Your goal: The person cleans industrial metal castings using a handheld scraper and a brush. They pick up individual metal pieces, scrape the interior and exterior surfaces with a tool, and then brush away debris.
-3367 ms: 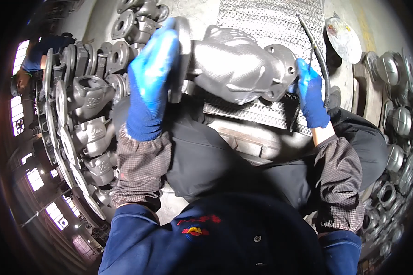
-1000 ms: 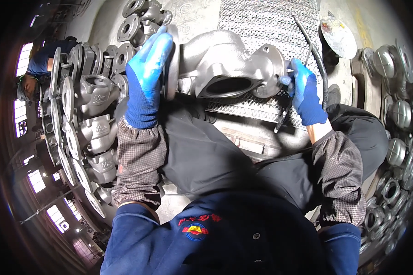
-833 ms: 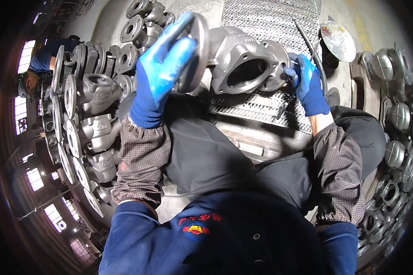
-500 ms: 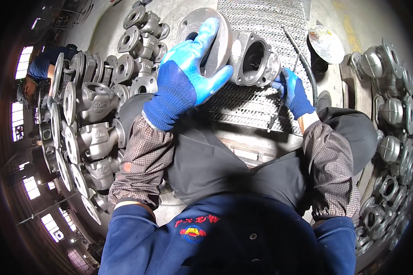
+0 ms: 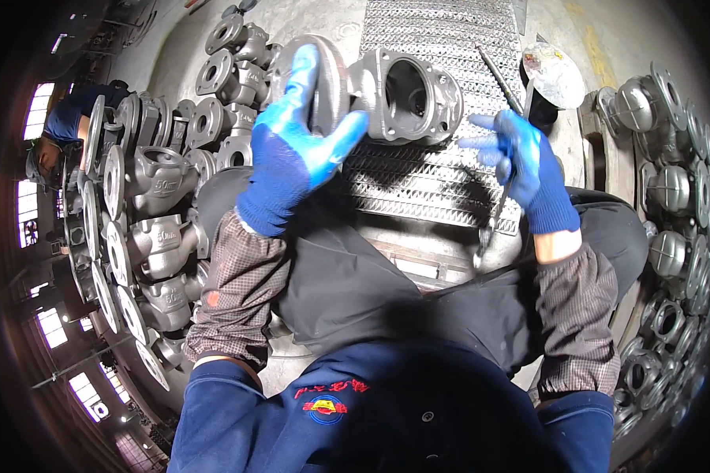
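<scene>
A grey cast-metal valve body (image 5: pixel 406 94) with round flanges lies on the textured metal plate (image 5: pixel 418 169) in front of me, its wide round opening facing up and toward me. My left hand (image 5: pixel 296 142), in a blue coated glove, grips the big flange (image 5: pixel 335 83) at its left end, index finger along the face and thumb on the near side. Right of the valve and apart from it, my right hand (image 5: pixel 525 158) holds a slim dark rod-like tool (image 5: pixel 497 213) upright between partly curled fingers. Its lower end is blurred, and its kind is unclear.
Rows of similar valve bodies (image 5: pixel 162 177) stand at my left, more behind them. At the right are stacked domed castings (image 5: pixel 674 189) and ring-shaped castings (image 5: pixel 643 374). A round, stained disc (image 5: pixel 556 75) stands beyond the plate. Another person (image 5: pixel 75 118) bends at the far left.
The valve body has shifted left and turned, with my left hand still on its flange. My right hand has drawn away from its right end, moving right and nearer with the tool.
</scene>
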`<control>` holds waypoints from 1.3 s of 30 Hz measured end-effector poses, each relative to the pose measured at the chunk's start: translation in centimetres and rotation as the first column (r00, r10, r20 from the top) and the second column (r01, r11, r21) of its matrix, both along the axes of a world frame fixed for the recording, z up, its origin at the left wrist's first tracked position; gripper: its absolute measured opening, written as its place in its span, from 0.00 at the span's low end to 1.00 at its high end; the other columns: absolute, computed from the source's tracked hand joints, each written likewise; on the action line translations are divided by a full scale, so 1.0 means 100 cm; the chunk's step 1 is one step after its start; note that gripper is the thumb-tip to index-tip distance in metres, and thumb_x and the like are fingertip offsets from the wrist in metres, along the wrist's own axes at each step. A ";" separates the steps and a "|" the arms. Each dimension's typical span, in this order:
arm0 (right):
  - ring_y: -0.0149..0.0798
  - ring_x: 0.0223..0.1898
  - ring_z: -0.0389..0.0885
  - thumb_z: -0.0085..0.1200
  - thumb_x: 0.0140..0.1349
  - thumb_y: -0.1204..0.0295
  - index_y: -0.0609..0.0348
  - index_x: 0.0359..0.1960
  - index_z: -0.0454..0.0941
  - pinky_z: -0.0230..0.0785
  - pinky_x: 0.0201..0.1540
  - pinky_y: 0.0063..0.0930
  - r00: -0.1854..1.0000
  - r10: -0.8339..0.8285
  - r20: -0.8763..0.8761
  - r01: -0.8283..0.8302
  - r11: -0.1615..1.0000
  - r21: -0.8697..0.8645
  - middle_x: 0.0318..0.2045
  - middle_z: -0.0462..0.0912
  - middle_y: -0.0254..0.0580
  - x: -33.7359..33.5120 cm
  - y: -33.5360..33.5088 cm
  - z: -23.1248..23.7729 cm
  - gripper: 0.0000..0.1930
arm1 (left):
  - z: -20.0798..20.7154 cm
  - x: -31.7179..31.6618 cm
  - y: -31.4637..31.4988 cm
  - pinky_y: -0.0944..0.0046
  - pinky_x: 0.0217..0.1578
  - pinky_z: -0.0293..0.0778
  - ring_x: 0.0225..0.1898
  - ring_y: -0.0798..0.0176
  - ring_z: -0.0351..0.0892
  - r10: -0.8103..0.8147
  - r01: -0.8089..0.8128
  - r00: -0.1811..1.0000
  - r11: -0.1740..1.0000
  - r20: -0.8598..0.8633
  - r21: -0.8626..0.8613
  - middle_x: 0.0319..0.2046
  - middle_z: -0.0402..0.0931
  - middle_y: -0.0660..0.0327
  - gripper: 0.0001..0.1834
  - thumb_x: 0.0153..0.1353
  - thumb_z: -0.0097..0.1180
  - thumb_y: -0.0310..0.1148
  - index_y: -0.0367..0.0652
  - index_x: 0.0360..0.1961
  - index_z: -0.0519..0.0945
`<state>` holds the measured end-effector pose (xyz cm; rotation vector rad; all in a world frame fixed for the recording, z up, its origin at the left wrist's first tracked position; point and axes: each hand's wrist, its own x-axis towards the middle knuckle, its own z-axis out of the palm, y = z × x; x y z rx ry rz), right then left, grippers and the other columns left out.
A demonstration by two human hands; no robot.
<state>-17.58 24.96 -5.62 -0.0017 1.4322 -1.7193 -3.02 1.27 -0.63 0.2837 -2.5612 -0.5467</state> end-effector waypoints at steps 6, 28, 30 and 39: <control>0.21 0.22 0.71 0.39 0.72 0.61 0.64 0.57 0.69 0.56 0.18 0.09 0.913 0.398 0.086 -0.385 0.913 -0.136 0.38 0.83 0.44 0.063 0.041 -0.022 0.21 | -0.003 0.007 -0.016 0.63 0.62 0.59 0.63 0.60 0.63 0.023 -0.022 1.000 0.956 0.000 0.292 0.64 0.62 0.49 0.38 0.57 0.60 0.30 0.31 0.66 0.59; 0.37 0.34 0.82 0.51 0.57 0.76 0.56 0.48 0.80 0.72 0.38 0.28 0.650 0.022 -0.760 0.529 0.705 0.472 0.35 0.84 0.44 -0.090 0.113 -0.094 0.16 | 0.004 -0.060 -0.047 0.70 0.46 0.70 0.43 0.71 0.73 0.187 -0.219 0.973 0.930 0.135 0.294 0.48 0.77 0.61 0.28 0.61 0.59 0.39 0.46 0.62 0.70; 0.29 0.25 0.78 0.43 0.61 0.80 0.64 0.54 0.74 0.70 0.27 0.20 0.653 0.124 -0.747 0.529 0.631 0.567 0.30 0.81 0.43 -0.102 0.127 -0.095 0.19 | 0.000 -0.067 -0.041 0.64 0.54 0.71 0.53 0.64 0.75 0.183 -0.222 0.971 0.931 0.155 0.291 0.56 0.74 0.53 0.30 0.58 0.63 0.37 0.42 0.61 0.70; 0.54 0.36 0.82 0.48 0.56 0.69 0.44 0.46 0.81 0.74 0.39 0.43 0.620 0.453 -0.640 0.591 0.267 0.761 0.35 0.82 0.53 -0.137 0.120 -0.105 0.17 | -0.008 -0.055 -0.062 0.60 0.58 0.68 0.58 0.62 0.71 0.169 -0.229 0.957 0.938 0.235 0.261 0.57 0.72 0.55 0.27 0.59 0.59 0.28 0.45 0.62 0.70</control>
